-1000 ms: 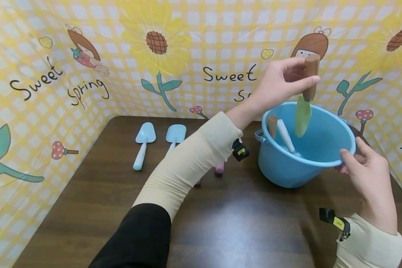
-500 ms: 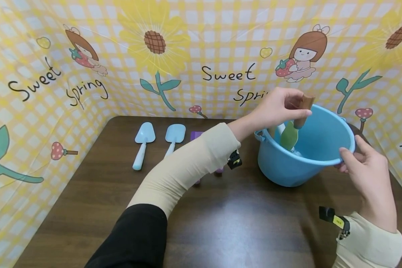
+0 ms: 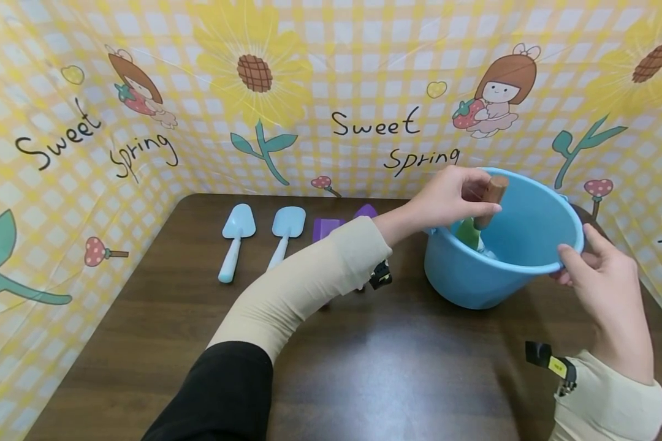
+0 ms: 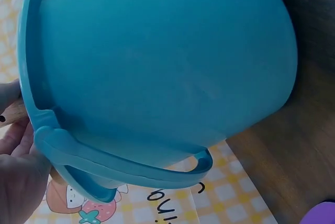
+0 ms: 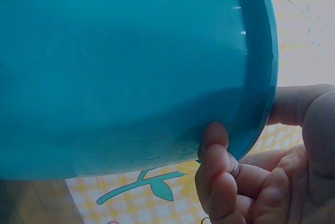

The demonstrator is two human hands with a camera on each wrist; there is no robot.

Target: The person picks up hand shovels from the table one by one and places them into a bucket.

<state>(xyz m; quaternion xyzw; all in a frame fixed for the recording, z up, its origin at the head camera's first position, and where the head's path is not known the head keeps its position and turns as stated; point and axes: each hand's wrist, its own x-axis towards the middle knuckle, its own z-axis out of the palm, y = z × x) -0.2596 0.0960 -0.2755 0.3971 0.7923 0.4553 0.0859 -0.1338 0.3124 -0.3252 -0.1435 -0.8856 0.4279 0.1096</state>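
In the head view my left hand (image 3: 447, 197) pinches the wooden handle of a hand trowel (image 3: 493, 197), its green blade pointing down inside a light blue bucket (image 3: 463, 285). The blade's lower end is beside a pale blue tool (image 3: 488, 253) in the bucket, most of which my hand and the rim hide. My right hand (image 3: 609, 282) grips the bucket's near right rim, thumb on top and fingers underneath. In the right wrist view those fingers (image 5: 215, 153) curl against the bucket's outer wall. The left wrist view shows the bucket's side and its lowered handle (image 4: 131, 169).
On the brown table (image 3: 160, 343), left of the bucket, lie a pale blue pointed trowel (image 3: 239, 222), a pale blue square shovel (image 3: 289, 222) and two purple tools (image 3: 327, 228), partly behind my left forearm. A yellow checked cloth (image 3: 358, 61) hangs behind the table.
My left hand has lowered the trowel from above the rim into the bucket, tilting it and shifting slightly left. My right hand keeps its grip on the rim.
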